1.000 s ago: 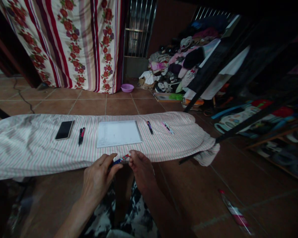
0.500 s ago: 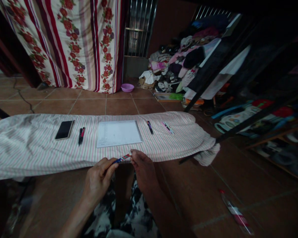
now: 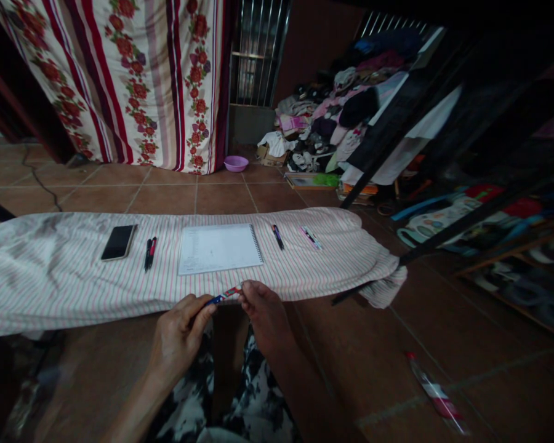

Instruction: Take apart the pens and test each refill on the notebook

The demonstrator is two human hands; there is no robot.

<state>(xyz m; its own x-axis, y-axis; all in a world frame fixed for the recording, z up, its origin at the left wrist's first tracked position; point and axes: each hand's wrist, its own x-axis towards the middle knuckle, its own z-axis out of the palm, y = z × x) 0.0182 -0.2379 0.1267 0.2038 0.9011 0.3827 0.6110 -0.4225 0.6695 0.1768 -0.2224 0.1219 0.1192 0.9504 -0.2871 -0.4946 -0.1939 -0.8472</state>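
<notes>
A slim pen (image 3: pixel 224 295) with a blue, red and white pattern is held between my hands, just in front of the bench's near edge. My left hand (image 3: pixel 182 329) is closed around its blue end. At the other end, the fingertips of my right hand (image 3: pixel 264 314) pinch the tip, which they partly hide. Beyond my hands an open spiral notebook (image 3: pixel 220 248) lies on the striped cloth (image 3: pixel 74 289). Left of it are a black and a red pen (image 3: pixel 150 253) side by side, then a phone (image 3: pixel 119 242). To its right lie dark pens (image 3: pixel 277 237) and pink-and-white pens (image 3: pixel 311 237).
On the tiled floor at the right lies a plastic bottle (image 3: pixel 436 394) with a red cap. A purple basin (image 3: pixel 236 163) stands near the floral curtain (image 3: pixel 138 86). Clothes (image 3: pixel 332 117) are heaped at the back. A dark slanting pole (image 3: pixel 378 160) rises past the bench's right end.
Both hands keep hold of the pen, which has shifted slightly left. The things on the cloth stay where they were; the view has moved a touch.
</notes>
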